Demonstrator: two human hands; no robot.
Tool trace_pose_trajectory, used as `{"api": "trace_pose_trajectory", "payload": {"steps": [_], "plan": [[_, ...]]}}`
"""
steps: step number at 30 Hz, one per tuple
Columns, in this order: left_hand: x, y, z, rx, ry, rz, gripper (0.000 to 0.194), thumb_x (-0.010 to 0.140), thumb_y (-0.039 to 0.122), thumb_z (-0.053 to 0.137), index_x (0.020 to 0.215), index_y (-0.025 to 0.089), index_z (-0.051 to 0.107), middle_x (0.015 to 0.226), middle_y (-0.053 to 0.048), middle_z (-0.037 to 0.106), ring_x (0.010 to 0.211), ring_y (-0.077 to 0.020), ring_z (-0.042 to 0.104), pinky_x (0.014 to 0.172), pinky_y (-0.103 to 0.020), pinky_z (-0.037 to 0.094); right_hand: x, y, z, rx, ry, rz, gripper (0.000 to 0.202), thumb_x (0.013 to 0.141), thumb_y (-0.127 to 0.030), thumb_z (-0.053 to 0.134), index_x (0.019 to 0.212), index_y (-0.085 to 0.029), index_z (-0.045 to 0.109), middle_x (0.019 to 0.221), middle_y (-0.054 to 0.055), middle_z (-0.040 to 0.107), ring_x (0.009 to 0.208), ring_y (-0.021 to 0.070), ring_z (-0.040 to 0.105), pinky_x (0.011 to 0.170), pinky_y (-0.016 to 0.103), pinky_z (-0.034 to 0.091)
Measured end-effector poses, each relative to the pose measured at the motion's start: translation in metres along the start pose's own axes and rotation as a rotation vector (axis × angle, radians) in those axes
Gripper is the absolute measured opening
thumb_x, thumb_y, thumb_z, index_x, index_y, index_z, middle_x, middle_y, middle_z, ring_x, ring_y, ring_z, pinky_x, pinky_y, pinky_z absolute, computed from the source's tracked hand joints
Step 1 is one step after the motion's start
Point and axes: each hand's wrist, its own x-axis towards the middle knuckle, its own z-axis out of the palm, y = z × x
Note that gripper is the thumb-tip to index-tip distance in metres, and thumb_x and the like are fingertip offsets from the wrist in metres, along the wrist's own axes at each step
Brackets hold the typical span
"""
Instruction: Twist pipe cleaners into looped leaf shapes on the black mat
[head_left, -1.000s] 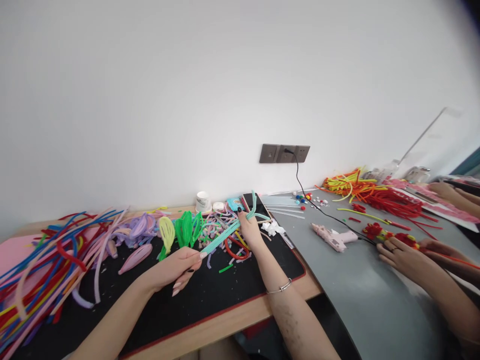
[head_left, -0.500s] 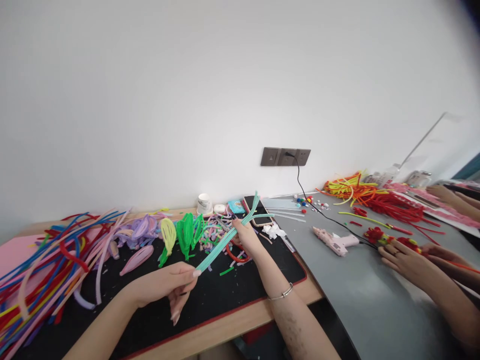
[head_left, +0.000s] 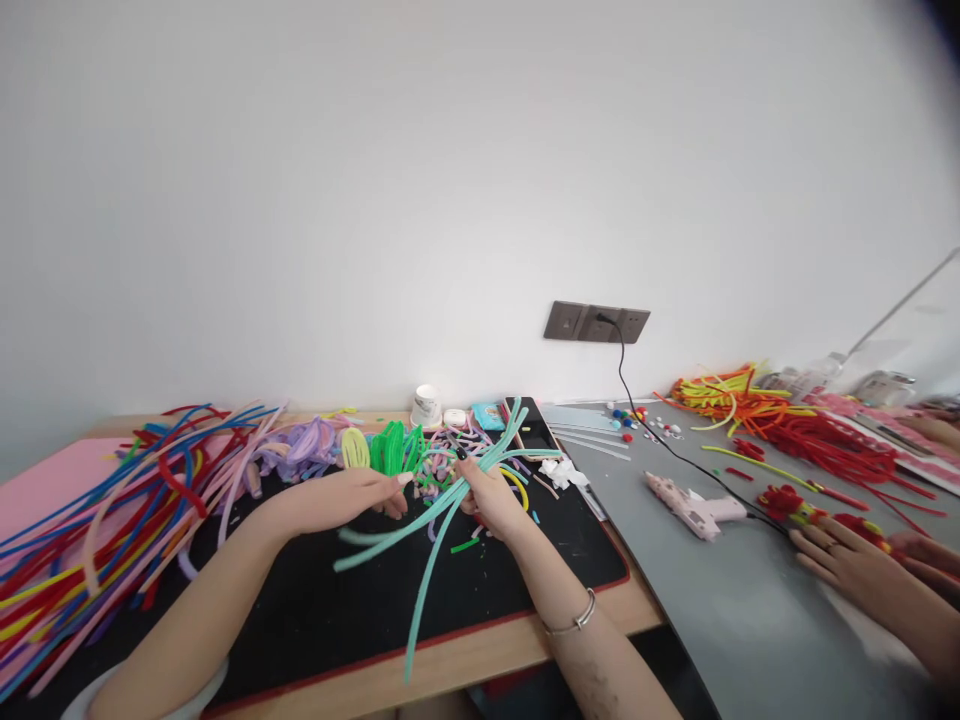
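Gripping the mint-green pipe cleaners around the middle with the right hand, thumb and fingers closed on the bunch above the black mat. With lower strands fanned out toward the body, one reaching in view past the mat's red edge to the wooden tabletop, and upper ends splayed in front of the smartphone. Wearing a silver bracelet on the right wrist. Holding the left hand just beside the lower strands, thumb extended, fingers partly curled; cannot tell whether touching or pinching anything. Can see behind the hands, along the mat, a purple pile, then a yellow looped bundle and a green looped bundle. Can make out farther back a paper cup, a small white case and a blue packet. Can see at far left a heap of multicoloured pipe cleaners, partly over a pink sheet, and, on the grey table to the right, a pink glue gun near a co-worker's hand.
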Motion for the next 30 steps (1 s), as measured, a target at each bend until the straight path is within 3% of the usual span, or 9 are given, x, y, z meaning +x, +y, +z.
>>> {"api": "trace_pose_trajectory", "payload": {"steps": [3, 5, 8, 9, 11, 15, 21, 30], "plan": [[0.003, 0.004, -0.001, 0.042, 0.108, 0.081, 0.038, 0.081, 0.047, 0.048, 0.077, 0.02, 0.073, 0.091, -0.004, 0.07, 0.09, -0.0218, 0.058, 0.082, -0.024, 0.039, -0.001, -0.002, 0.001, 0.015, -0.003, 0.009, 0.042, 0.076, -0.053, 0.056, 0.062, -0.02, 0.034, 0.043, -0.011, 0.023, 0.037, 0.0031, 0.014, 0.039, 0.02, 0.011], [0.006, 0.009, 0.005, 0.057, 0.129, 0.111, 0.036, 0.08, 0.047, 0.049, 0.072, 0.019, 0.071, 0.082, -0.003, 0.069, 0.077, -0.0185, 0.058, 0.069, -0.021, 0.04, -0.002, -0.001, 0.004, -0.011, -0.014, 0.014, 0.041, 0.076, -0.053, 0.055, 0.062, -0.019, 0.037, 0.042, -0.011, 0.025, 0.036, 0.0033, 0.016, 0.039, 0.02, 0.012], [0.014, 0.02, 0.026, -0.002, 0.01, 0.106, 0.046, 0.081, 0.053, 0.044, 0.066, 0.015, 0.066, 0.057, -0.002, 0.062, 0.045, -0.0106, 0.041, 0.046, -0.021, 0.029, -0.003, 0.002, 0.008, -0.086, -0.044, 0.018, 0.042, 0.078, -0.054, 0.053, 0.06, -0.018, 0.038, 0.041, -0.009, 0.03, 0.035, 0.004, 0.022, 0.038, 0.02, 0.015], [0.016, 0.023, 0.034, -0.061, -0.085, 0.098, 0.047, 0.081, 0.054, 0.043, 0.07, 0.014, 0.065, 0.055, -0.001, 0.061, 0.041, -0.0092, 0.036, 0.042, -0.022, 0.025, -0.004, 0.003, 0.009, -0.118, -0.046, 0.013, 0.042, 0.078, -0.054, 0.051, 0.061, -0.018, 0.039, 0.041, -0.008, 0.033, 0.035, 0.0046, 0.025, 0.038, 0.02, 0.017], [0.021, 0.025, 0.049, -0.247, -0.162, 0.079, 0.043, 0.08, 0.053, 0.044, 0.076, 0.013, 0.06, 0.055, -0.002, 0.062, 0.038, -0.0077, 0.03, 0.04, -0.021, 0.02, -0.004, 0.004, 0.01, -0.175, -0.036, 0.01, 0.041, 0.079, -0.054, 0.05, 0.062, -0.018, 0.042, 0.043, -0.007, 0.037, 0.037, 0.0058, 0.031, 0.038, 0.02, 0.021], [0.025, 0.019, 0.067, -0.48, -0.188, 0.017, 0.035, 0.08, 0.049, 0.044, 0.07, 0.016, 0.048, 0.045, -0.001, 0.059, 0.033, -0.0057, 0.025, 0.038, -0.02, 0.013, -0.004, 0.004, 0.008, -0.22, -0.029, 0.029, 0.042, 0.078, -0.056, 0.051, 0.063, -0.018, 0.041, 0.046, -0.007, 0.035, 0.04, 0.0054, 0.028, 0.039, 0.02, 0.021], [0.012, 0.014, 0.071, -0.577, -0.187, -0.061, 0.033, 0.08, 0.047, 0.046, 0.065, 0.017, 0.045, 0.039, 0.001, 0.054, 0.03, -0.005, 0.029, 0.036, -0.02, 0.009, -0.002, -0.004, 0.003, -0.202, -0.074, 0.019, 0.044, 0.075, -0.058, 0.053, 0.061, -0.019, 0.037, 0.045, -0.009, 0.027, 0.039, 0.0049, 0.021, 0.039, 0.021, 0.016], [-0.016, 0.004, 0.073, -0.639, -0.233, -0.101, 0.038, 0.079, 0.052, 0.047, 0.063, 0.018, 0.044, 0.033, 0.004, 0.045, 0.028, -0.0044, 0.023, 0.034, -0.022, 0.005, 0.008, -0.004, -0.018, -0.219, 0.029, -0.016, 0.043, 0.075, -0.057, 0.052, 0.061, -0.021, 0.036, 0.047, -0.008, 0.028, 0.04, 0.0063, 0.023, 0.042, 0.022, 0.019]]}}
